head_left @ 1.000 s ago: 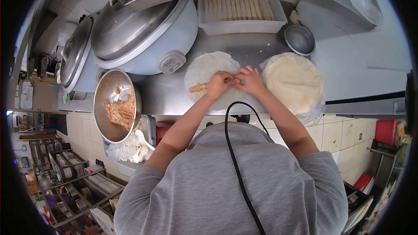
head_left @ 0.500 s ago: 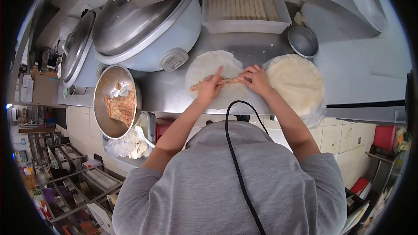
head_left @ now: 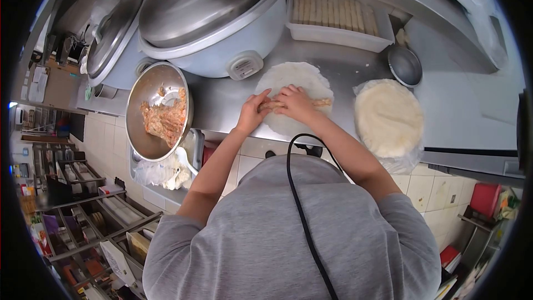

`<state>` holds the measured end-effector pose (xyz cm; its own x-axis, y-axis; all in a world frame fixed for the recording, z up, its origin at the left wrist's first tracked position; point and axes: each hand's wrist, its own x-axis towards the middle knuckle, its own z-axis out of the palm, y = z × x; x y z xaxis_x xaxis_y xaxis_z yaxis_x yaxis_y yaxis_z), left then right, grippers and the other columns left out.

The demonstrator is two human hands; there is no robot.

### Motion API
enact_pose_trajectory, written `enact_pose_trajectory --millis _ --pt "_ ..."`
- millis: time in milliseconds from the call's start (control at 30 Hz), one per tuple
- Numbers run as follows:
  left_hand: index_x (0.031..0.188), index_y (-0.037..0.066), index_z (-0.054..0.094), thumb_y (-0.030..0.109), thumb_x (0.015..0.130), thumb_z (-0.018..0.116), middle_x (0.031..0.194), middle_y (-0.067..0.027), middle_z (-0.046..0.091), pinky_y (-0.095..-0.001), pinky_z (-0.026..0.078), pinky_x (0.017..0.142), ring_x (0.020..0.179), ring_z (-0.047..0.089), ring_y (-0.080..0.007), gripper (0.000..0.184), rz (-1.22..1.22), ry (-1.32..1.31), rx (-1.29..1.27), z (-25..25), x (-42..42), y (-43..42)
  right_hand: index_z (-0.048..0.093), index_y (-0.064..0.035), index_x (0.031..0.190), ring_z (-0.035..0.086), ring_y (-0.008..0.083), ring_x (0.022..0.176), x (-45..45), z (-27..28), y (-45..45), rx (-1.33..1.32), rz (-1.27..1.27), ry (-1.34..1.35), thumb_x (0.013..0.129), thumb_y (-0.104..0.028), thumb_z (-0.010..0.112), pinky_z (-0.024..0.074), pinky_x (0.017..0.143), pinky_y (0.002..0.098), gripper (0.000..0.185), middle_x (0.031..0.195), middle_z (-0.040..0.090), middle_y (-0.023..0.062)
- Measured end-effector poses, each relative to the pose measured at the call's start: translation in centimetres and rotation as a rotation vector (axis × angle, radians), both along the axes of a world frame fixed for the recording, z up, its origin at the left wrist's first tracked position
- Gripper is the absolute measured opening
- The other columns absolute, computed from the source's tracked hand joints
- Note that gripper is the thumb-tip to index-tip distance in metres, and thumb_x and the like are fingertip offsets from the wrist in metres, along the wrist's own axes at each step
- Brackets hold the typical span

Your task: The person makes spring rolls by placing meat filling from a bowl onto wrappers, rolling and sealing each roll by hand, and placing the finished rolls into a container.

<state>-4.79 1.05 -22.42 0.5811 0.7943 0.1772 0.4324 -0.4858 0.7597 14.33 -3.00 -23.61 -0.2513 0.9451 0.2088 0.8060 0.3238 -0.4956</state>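
A round, thin white wrapper (head_left: 300,75) lies on the steel counter, with a strip of orange-pink filling (head_left: 322,102) across it. My left hand (head_left: 255,110) is closed at the strip's left end, its fingers pinching the filling. Over the strip's middle, my right hand (head_left: 295,103) bends its fingers down around the filling, close beside my left hand. To the right sits a stack of round wrappers (head_left: 388,116) on clear plastic. A steel bowl (head_left: 133,112) at the left holds a mass of the same filling (head_left: 165,121).
Behind the wrapper stand a large lidded cooker (head_left: 222,50) and a white tub (head_left: 338,36) of pale rolls. A small metal bowl (head_left: 405,65) is at the back right. Below the steel bowl, a tray holds plastic and a white spoon (head_left: 185,159). A steel shelf overhangs the back.
Both hands have shifted left along the strip and come together at its left end. The strip's right end is now uncovered. The view has turned, so the counter items appear shifted right.
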Motion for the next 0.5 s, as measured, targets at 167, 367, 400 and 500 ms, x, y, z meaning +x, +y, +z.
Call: enact_pose_trajectory --millis 167,367,400,500 --pt "0.107 0.007 0.062 0.004 0.068 0.07 0.086 -0.0071 0.064 -0.0335 0.046 0.071 0.08 0.055 -0.025 0.041 0.035 -0.022 0.017 0.0 0.0 -0.1 0.067 -0.0155 0.094 0.048 0.0179 0.098 0.8 1.1 -0.3 -0.103 -0.023 0.05 0.069 -0.034 0.07 0.0348 0.085 0.0367 0.031 0.093 0.057 -0.0025" --pt "0.085 0.006 0.067 0.009 0.063 0.075 0.083 -0.0077 0.063 -0.0361 0.045 0.069 0.078 0.055 -0.027 0.023 -0.02 -0.076 0.119 -0.2 4.2 -0.6 0.067 -0.0154 0.088 0.048 0.0176 0.096 2.4 -0.7 -0.9 -0.032 -0.087 0.019 0.068 -0.031 0.071 0.0324 0.084 0.0358 0.026 0.091 0.057 -0.0024" --pt "0.085 0.006 0.067 0.009 0.063 0.075 0.083 -0.0077 0.063 -0.0361 0.045 0.069 0.078 0.055 -0.027 0.023 -0.027 -0.077 0.123 -0.4 4.5 -0.5 0.067 -0.0152 0.087 0.047 0.017 0.095 2.5 -0.8 -1.0 -0.032 -0.106 -0.006 0.067 -0.032 0.072 0.0322 0.083 0.0358 0.027 0.092 0.057 -0.003" --pt "0.078 0.005 0.067 0.008 0.064 0.074 0.077 -0.0071 0.063 -0.0359 0.045 0.069 0.076 0.055 -0.0268 0.016 0.026 -0.058 0.081 -0.3 5.2 -0.5 0.067 -0.015 0.085 0.047 0.0163 0.094 3.5 -0.6 -1.6 0.019 -0.137 -0.009 0.067 -0.032 0.072 0.0319 0.082 0.0355 0.026 0.092 0.058 -0.0041"
